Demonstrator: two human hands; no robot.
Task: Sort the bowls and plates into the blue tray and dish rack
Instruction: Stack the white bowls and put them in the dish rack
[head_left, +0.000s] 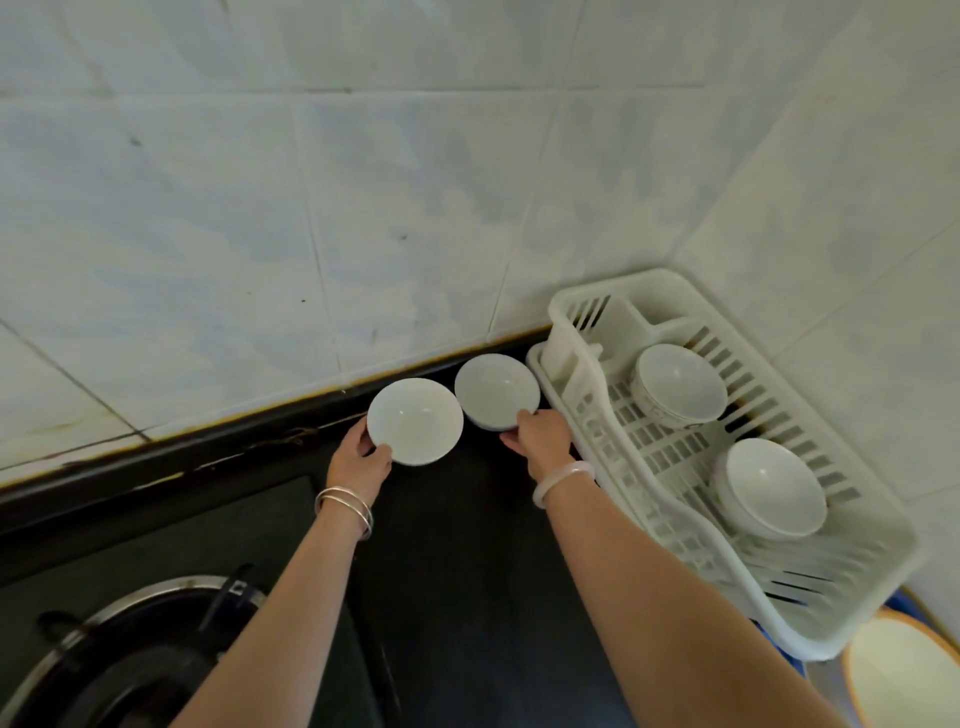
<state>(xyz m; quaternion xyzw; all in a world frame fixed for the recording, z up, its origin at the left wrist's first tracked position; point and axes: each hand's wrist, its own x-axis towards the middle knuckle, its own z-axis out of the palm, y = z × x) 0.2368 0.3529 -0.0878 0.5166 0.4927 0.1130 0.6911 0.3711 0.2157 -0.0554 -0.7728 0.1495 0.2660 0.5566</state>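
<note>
Four white bowls show. The left hand (358, 460) curls round the near rim of one bowl (415, 421) and the right hand (540, 434) grips a second bowl (496, 391) just beside it, both by the back of the black counter (467, 545). Two more sit in the one white dish rack (571, 306): a patterned bowl (680, 382) at the back and a plain bowl (774, 486) nearer. A single orange-rimmed plate (904, 670) lies by a sliver of blue tray (789, 660).

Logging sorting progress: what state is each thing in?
left bowl, upright, empty, rim gripped by left hand.
right bowl, upright, empty, rim gripped by right hand.
far rack bowl, mouth up in dish rack.
near rack bowl, mouth up in dish rack.
burner, no flame visible.
orange-rimmed plate, flat, partly out of frame.
</note>
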